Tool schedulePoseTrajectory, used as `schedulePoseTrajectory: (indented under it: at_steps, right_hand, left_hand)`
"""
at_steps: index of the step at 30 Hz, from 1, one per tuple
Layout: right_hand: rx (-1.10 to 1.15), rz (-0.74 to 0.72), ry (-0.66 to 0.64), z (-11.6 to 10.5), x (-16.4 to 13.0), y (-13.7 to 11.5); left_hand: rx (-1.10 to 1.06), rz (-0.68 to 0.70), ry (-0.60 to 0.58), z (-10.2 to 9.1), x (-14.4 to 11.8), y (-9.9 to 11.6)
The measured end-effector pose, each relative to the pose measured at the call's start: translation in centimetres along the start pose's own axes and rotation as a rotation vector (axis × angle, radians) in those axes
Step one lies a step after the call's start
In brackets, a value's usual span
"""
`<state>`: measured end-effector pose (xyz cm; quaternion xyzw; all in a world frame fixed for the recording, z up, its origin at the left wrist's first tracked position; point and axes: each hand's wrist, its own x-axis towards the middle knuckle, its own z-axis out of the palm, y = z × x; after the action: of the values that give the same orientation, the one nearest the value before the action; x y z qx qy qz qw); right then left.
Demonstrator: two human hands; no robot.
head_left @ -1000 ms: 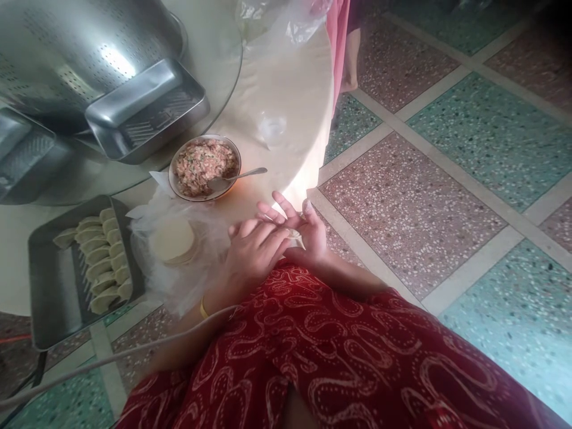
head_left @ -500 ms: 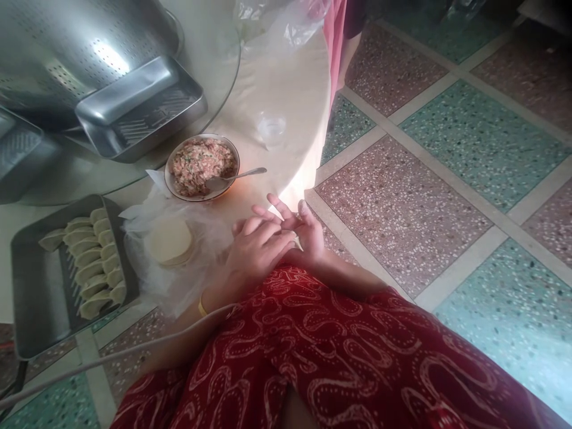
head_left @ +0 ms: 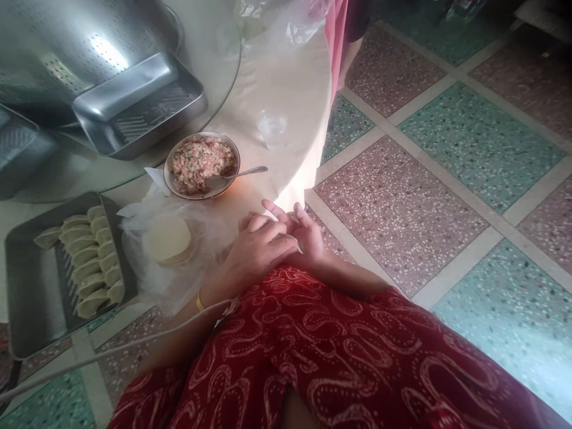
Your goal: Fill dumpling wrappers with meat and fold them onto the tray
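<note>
Working the dough piece (head_left: 298, 245) looks like a both-hands thing here, so biggest part first: the right hand (head_left: 308, 232) is palm-up and loosely spread, and imo that's right, since a relaxed cup supports the dough without squashing it. The left hand (head_left: 261, 241) sits over the top with its fingers bent. Can't tell if it's actually pinching, because it hides nearly everything. The dough is between the two hands, just above the lap, with only a pale tip poking out. My tips: press with the fingertips, not the whole palm, go along the rim in small even squeezes, and don't let any filling get onto the edge or it probably won't stick.

OK, headcount, big stuff down to small. One table (head_left: 299, 89). One big perforated metal vessel (head_left: 89, 53). Three metal trays: the loaded tray (head_left: 36, 304), the shiny tray (head_left: 147, 113) by the vessel, and a cut-off tray (head_left: 18, 140) at the left edge. One bowl (head_left: 220, 190) of filling (head_left: 201, 161). One stack of wrappers (head_left: 167, 238) lying on clear plastic (head_left: 138, 268); no clue how many are in it. One spoon (head_left: 245, 173) resting in the bowl. Dumplings (head_left: 84, 256): I get about fifteen, all in the loaded tray, though they overlap. And a single dough piece in the hands.
</note>
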<state>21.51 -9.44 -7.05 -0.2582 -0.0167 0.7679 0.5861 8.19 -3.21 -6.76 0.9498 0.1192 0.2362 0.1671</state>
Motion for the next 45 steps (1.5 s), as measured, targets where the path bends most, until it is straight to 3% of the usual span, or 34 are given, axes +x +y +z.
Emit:
schedulePoseTrajectory:
  at_steps: [5,9,13,23,28,35,41,45]
  right_hand:
    - [-0.019,0.031,0.009,-0.5,-0.2,-0.2]
    - [0.067,-0.131,0.052,0.0,-0.1,-0.6]
    - [0.096,-0.239,0.036,0.3,0.1,-0.5]
    - [0.086,-0.244,0.074,0.3,0.2,-0.1]
    - [0.089,-0.263,0.039,0.0,0.2,-0.4]
    - [0.051,-0.27,0.067,-0.3,0.3,-0.2]
    - [0.057,-0.25,0.08,-0.2,0.2,-0.6]
    - [0.04,-0.257,0.072,0.0,0.3,-0.6]
  left_hand:
    - [-0.073,-0.025,0.054,-0.6,0.2,-0.1]
    - [0.036,-0.117,0.182,-1.7,-0.1,0.3]
    - [0.102,-0.142,0.223,-1.6,-0.3,0.7]
    - [0.151,-0.099,0.222,-0.3,-0.3,1.4]
    - [0.167,-0.172,0.275,-0.5,-0.5,1.4]
    - [0.171,-0.187,0.189,-0.4,-0.8,1.5]
    - [0.15,-0.216,0.232,-0.3,-1.7,1.3]
    - [0.139,-0.248,0.193,-0.1,-2.2,1.3]
